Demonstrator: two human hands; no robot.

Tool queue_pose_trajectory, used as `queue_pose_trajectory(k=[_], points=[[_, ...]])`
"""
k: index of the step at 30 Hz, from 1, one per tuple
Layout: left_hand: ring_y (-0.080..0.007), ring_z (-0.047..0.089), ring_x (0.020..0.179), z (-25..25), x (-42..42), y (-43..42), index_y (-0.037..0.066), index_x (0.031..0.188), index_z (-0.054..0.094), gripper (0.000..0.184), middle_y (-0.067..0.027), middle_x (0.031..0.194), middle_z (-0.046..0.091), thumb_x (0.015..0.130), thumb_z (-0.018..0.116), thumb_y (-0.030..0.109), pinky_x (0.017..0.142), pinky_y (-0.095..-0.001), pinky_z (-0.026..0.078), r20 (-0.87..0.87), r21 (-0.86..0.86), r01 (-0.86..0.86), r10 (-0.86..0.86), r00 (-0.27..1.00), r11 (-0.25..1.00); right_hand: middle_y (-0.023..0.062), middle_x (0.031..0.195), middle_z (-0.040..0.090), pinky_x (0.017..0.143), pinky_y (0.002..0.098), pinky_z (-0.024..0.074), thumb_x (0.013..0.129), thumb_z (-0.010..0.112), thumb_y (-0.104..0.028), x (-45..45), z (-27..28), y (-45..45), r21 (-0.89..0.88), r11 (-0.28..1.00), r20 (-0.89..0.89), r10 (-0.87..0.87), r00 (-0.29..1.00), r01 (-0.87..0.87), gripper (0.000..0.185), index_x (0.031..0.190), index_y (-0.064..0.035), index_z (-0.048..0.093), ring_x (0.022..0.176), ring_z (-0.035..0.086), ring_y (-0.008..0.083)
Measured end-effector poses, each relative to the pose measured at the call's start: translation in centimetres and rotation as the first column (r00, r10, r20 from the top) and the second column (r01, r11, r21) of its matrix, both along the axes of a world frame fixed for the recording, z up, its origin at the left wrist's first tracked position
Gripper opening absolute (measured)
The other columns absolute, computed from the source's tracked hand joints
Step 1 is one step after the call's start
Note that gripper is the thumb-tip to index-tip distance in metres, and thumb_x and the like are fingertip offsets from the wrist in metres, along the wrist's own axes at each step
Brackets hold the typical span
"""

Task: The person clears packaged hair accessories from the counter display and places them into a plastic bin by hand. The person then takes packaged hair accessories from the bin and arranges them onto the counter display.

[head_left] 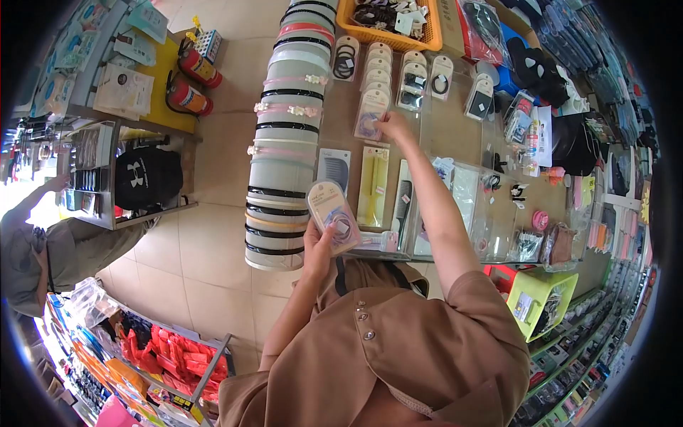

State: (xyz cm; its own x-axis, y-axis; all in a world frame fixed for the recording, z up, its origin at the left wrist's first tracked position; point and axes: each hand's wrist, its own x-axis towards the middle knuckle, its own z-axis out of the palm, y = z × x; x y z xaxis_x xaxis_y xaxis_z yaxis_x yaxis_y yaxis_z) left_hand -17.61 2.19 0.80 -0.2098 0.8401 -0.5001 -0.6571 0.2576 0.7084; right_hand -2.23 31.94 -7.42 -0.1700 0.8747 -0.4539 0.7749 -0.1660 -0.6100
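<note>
My left hand (318,246) grips a carded pack of hair ties (331,213) with a rounded beige top and pastel coils in clear plastic. My right hand (395,129) reaches forward, its fingers closed at the edge of another pastel hair tie pack (370,114). That pack lies at the near end of an overlapping row of similar packs (378,65). Left of the row lies a card of black hair ties (346,60); to the right are packs with black contents (413,82). Nearer me are a grey comb (334,169) and a yellow pack (373,186).
A tall stand of headbands (288,142) rises left of the counter. An orange basket (427,28) of hair accessories sits at the far end. Fire extinguishers (188,97) stand across the aisle. Another person's arm (35,203) shows at far left. A green bin (544,302) is at right.
</note>
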Motion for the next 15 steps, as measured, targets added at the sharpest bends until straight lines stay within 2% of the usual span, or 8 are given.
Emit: queue_pose_trajectory(k=[1,3,4,6,7,9,13,15], points=[[-0.0098,0.053,0.089,-0.2,0.1,0.0,0.001,0.113,0.046,0.031,-0.0049,0.101,0.056,0.085,0.056,0.014,0.079,-0.0249,0.044,0.009,-0.004,-0.004,0.004,1.0,1.0,0.0136,0.078,0.06,0.06,0.0342,0.0485,0.064,0.073,-0.029,-0.1,0.7,0.1,-0.001,1.0,-0.003,-0.002,1.0,0.002,0.04,0.084,0.0017,0.056,0.066,0.059,0.0234],[-0.01,0.053,0.089,-0.2,0.2,0.0,0.001,0.113,0.046,0.032,-0.0049,0.101,0.056,0.085,0.056,0.013,0.08,-0.0251,0.044,0.015,-0.014,-0.007,0.007,1.0,1.0,0.0227,0.092,0.059,0.073,0.0369,0.0484,0.059,0.074,-0.041,-0.6,1.5,0.0,0.156,0.988,0.143,-0.029,0.989,0.006,0.062,0.095,0.0057,0.053,0.082,0.06,0.0322],[-0.0104,0.053,0.09,0.1,0.1,0.2,0.001,0.114,0.046,0.033,-0.0051,0.102,0.056,0.085,0.056,0.013,0.08,-0.0253,0.044,0.015,-0.014,-0.008,0.008,1.0,1.0,0.0227,0.092,0.059,0.073,0.0369,0.0484,0.059,0.074,-0.041,-0.9,1.5,0.1,0.153,0.988,0.139,-0.029,0.99,0.008,0.062,0.095,0.0057,0.053,0.082,0.06,0.0322],[-0.0107,0.053,0.091,0.0,0.1,0.3,0.001,0.115,0.045,0.034,-0.0053,0.102,0.056,0.086,0.055,0.013,0.081,-0.0255,0.044,0.008,-0.016,-0.005,0.005,1.0,1.0,0.0289,0.108,0.052,0.084,0.0391,0.0443,0.057,0.074,-0.045,-1.8,1.4,0.5,0.286,0.94,0.088,-0.222,0.971,0.188,0.086,0.114,0.0103,0.04,0.099,0.053,0.038],[-0.0111,0.053,0.091,-0.3,0.2,0.3,0.001,0.116,0.045,0.035,-0.0056,0.103,0.056,0.086,0.055,0.013,0.081,-0.0257,0.043,0.019,-0.019,-0.018,0.019,1.0,1.0,0.0289,0.108,0.052,0.084,0.0391,0.0443,0.057,0.074,-0.045,-2.3,1.2,0.7,0.282,0.94,0.084,-0.225,0.971,0.194,0.086,0.114,0.0103,0.04,0.099,0.053,0.038],[-0.0114,0.053,0.092,-0.5,0.2,0.2,0.001,0.117,0.044,0.035,-0.0059,0.104,0.056,0.086,0.055,0.013,0.081,-0.0259,0.043,0.029,-0.027,-0.026,0.027,0.999,0.999,0.03,0.121,0.04,0.091,0.0402,0.0393,0.056,0.075,-0.042,-3.3,0.8,1.0,0.289,0.901,-0.022,-0.331,0.943,0.323,0.099,0.125,0.0063,0.023,0.111,0.043,0.0386],[-0.0118,0.053,0.094,-0.7,0.4,0.3,0.001,0.118,0.043,0.036,-0.0063,0.106,0.055,0.086,0.055,0.012,0.083,-0.026,0.043,0.022,-0.038,-0.035,0.035,0.999,0.999,0.0269,0.121,0.04,0.091,0.042,0.038,0.057,0.076,-0.042,-5.4,0.2,0.9,0.291,0.86,-0.047,-0.424,0.905,0.418,0.097,0.126,0.0032,0.025,0.113,0.041,0.0365],[-0.0118,0.053,0.094,-0.7,0.4,0.4,0.001,0.118,0.043,0.036,-0.0063,0.106,0.055,0.086,0.055,0.012,0.083,-0.026,0.043,0.015,-0.036,-0.045,0.046,0.999,0.998,0.023,0.119,0.041,0.089,0.0444,0.0384,0.057,0.077,-0.04,-6.2,0.5,0.8,0.352,0.82,0.056,-0.499,0.865,0.451,0.096,0.127,-0.0005,0.024,0.112,0.041,0.0354]])
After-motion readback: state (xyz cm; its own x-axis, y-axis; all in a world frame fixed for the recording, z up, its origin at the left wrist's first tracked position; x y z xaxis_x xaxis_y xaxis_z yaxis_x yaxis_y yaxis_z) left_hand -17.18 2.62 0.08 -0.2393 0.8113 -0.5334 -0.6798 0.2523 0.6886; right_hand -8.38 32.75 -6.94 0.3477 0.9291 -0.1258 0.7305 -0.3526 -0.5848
